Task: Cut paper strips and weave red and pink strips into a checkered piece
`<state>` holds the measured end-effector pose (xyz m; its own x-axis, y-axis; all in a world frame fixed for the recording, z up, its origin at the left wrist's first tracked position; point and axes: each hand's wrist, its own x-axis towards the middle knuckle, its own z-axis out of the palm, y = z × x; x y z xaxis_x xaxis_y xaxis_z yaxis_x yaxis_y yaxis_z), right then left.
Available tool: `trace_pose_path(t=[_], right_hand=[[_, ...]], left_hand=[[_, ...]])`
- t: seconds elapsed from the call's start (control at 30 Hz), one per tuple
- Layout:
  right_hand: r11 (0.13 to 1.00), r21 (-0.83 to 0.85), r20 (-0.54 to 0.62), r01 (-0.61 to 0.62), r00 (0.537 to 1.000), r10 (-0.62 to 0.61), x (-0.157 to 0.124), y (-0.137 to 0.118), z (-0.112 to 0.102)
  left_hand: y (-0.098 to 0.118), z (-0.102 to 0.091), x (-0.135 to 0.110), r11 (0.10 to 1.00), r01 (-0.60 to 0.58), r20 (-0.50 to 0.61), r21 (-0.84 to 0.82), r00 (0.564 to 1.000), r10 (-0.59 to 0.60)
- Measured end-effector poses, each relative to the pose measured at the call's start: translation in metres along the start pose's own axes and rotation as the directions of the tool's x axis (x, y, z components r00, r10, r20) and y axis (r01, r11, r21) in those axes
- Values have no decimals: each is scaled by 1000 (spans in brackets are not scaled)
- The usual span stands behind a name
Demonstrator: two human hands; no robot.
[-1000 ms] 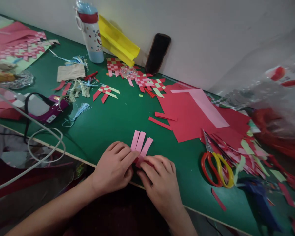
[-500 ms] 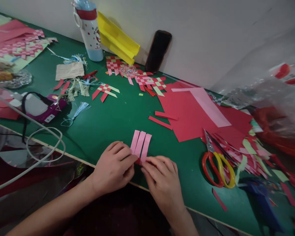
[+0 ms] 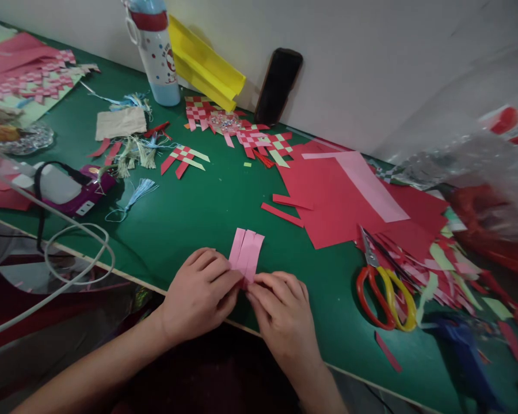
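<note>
Several pink paper strips (image 3: 247,252) lie side by side near the front edge of the green table, pointing away from me. My left hand (image 3: 202,290) pinches their near end from the left, fingers curled. From the right, my right hand (image 3: 282,313) pinches the same end between thumb and fingertips. A bit of red paper shows between the fingertips, mostly hidden by them. Beyond the hands, two loose red paper strips (image 3: 282,214) lie beside large red paper sheets (image 3: 323,213).
Scissors (image 3: 377,287) with red and yellow handles lie at right, by paper scraps (image 3: 440,276) and a blue tool (image 3: 470,356). Woven paper pieces (image 3: 252,138), a phone (image 3: 278,86) and a bottle (image 3: 157,63) are at the back. A white cable (image 3: 69,276) loops at left.
The gap between the middle and right pink strips has closed, so they now lie edge to edge. Both hands keep nearly the same place and pinch.
</note>
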<state>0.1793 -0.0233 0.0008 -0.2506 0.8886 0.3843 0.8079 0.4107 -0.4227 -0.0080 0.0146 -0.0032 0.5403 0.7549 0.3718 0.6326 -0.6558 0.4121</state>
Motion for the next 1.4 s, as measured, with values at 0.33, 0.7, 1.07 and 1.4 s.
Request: trace_pose_path(t=[0.33, 0.7, 1.07, 1.4], right_hand=[[1000, 26, 17, -7, 1000, 6, 0, 3, -1], [998, 60, -126, -11, 992, 19, -16, 18, -16], [998, -47, -38, 34, 999, -36, -25, 18, -13], [997, -64, -59, 34, 998, -38, -24, 17, -14]], left_hand=[[-2, 0, -2, 1000, -13, 16, 22, 1000, 12], [3, -4, 0, 997, -43, 43, 71, 998, 40], [-5, -19, 7, 988, -118, 162, 98, 982, 101], [-8, -23, 11, 923, -357, 278, 142, 910, 309]])
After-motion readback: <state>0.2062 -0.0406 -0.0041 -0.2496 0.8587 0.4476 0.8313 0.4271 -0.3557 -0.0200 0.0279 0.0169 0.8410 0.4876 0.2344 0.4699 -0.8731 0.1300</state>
